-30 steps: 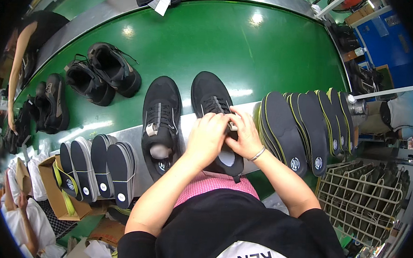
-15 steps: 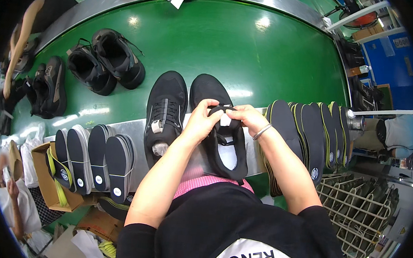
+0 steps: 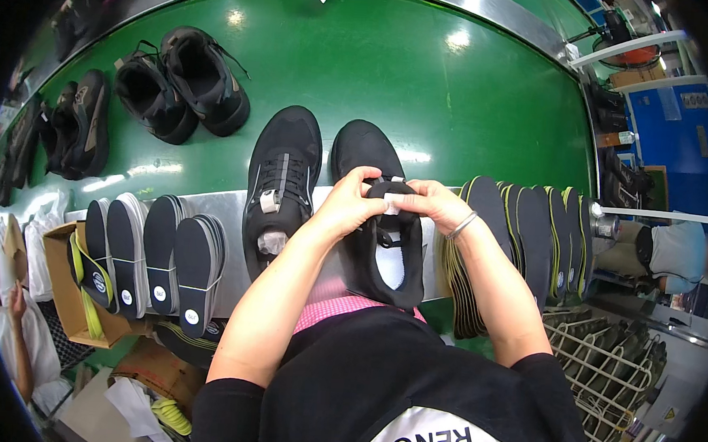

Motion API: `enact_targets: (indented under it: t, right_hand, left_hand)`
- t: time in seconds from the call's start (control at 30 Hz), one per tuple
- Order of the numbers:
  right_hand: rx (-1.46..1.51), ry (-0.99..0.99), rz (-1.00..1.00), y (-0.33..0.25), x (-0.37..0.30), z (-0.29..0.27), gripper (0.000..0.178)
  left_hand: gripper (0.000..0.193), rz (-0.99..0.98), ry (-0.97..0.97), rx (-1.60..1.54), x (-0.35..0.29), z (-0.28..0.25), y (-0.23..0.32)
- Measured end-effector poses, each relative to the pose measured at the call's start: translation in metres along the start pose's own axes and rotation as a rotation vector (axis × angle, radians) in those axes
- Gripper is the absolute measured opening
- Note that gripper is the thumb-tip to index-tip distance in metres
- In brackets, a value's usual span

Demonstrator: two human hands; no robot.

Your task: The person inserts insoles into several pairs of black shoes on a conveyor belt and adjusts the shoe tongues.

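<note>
A black sneaker [image 3: 365, 147] lies in front of me, toe pointing away, its collar wide and a pale insole showing inside. My left hand [image 3: 343, 208] pinches the left side of its tongue [image 3: 389, 188] between thumb and fingers. On the other side my right hand [image 3: 440, 207], with a bangle at the wrist, pinches the same tongue. A small white label [image 3: 393, 202] shows between the thumbs, on the tongue's inner face. Just to the left, untouched, rests the matching sneaker [image 3: 286, 148], laced, with crumpled pale stuffing [image 3: 272, 242] in its opening.
Stacks of dark insoles stand left [image 3: 197, 264] and right [image 3: 523, 231] along the metal edge strip [image 3: 235, 250]. More shoes [image 3: 204, 82] sit on the green belt [image 3: 340, 58] at left. A cardboard box [image 3: 66, 284], a wire rack [image 3: 596, 365] and a co-worker's hand [image 3: 17, 302] flank me.
My view has shifted slightly, so the belt and the shoes at left sit higher. Both hands stay on the tongue, and its label shows a little differently between the thumbs.
</note>
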State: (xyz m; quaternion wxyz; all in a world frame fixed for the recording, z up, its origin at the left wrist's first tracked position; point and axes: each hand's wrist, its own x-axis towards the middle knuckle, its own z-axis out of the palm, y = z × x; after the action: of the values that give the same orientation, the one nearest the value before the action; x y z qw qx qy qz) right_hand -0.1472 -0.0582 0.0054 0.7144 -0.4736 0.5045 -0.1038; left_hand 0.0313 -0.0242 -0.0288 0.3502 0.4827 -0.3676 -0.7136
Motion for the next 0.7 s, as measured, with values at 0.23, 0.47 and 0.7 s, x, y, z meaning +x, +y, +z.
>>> enact_targets:
  t: [0.23, 0.47, 0.7]
  right_hand:
    - [-0.041, -0.025, 0.037, -0.0012, 0.0019, -0.0033, 0.031]
    - [-0.054, -0.024, 0.052, -0.0025, 0.0033, -0.0009, 0.030]
    - [-0.055, -0.019, 0.013, 0.0014, 0.0052, -0.0027, 0.028]
  left_hand:
    - [0.058, 0.012, 0.011, 0.037, 0.0000, 0.0005, 0.0018]
    - [0.060, 0.041, 0.011, 0.032, 0.0021, -0.0016, -0.0065]
    - [0.064, 0.046, -0.062, -0.040, 0.0000, -0.0019, -0.0036]
